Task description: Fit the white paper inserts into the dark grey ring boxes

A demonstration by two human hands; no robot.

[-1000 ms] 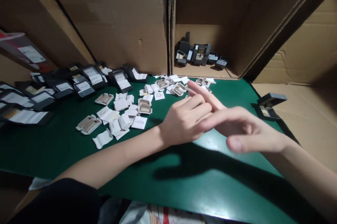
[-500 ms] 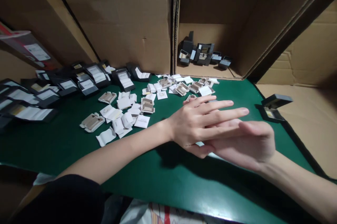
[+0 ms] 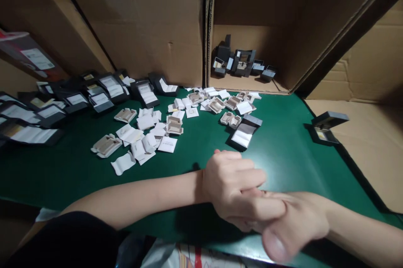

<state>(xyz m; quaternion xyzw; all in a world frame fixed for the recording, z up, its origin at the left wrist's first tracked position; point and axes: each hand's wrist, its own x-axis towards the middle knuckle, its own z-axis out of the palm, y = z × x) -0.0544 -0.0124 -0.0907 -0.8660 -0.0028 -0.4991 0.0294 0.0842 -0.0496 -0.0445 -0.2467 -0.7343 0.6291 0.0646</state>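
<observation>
My left hand (image 3: 234,182) and my right hand (image 3: 297,222) are clasped together low over the front of the green table. The left fingers are curled round the right hand. The right thumb sticks out toward me, and most of the right fingers are hidden beneath the left. No object shows between the hands. Just beyond them stands an open dark jewellery-type box (image 3: 244,134) with a white lining, apart from both hands. Brown-and-white folded inserts (image 3: 231,120) lie against its left side.
White folded cards and inserts (image 3: 147,123) are scattered over the green table (image 3: 189,163). Many open dark boxes (image 3: 107,87) crowd the left. Several small ones (image 3: 242,64) stand in a cardboard compartment (image 3: 252,37). Another open box (image 3: 327,127) sits at the right edge.
Both hands have come down toward me, uncovering the open box behind them. The left fingers, stretched out before, are now curled round the right hand.
</observation>
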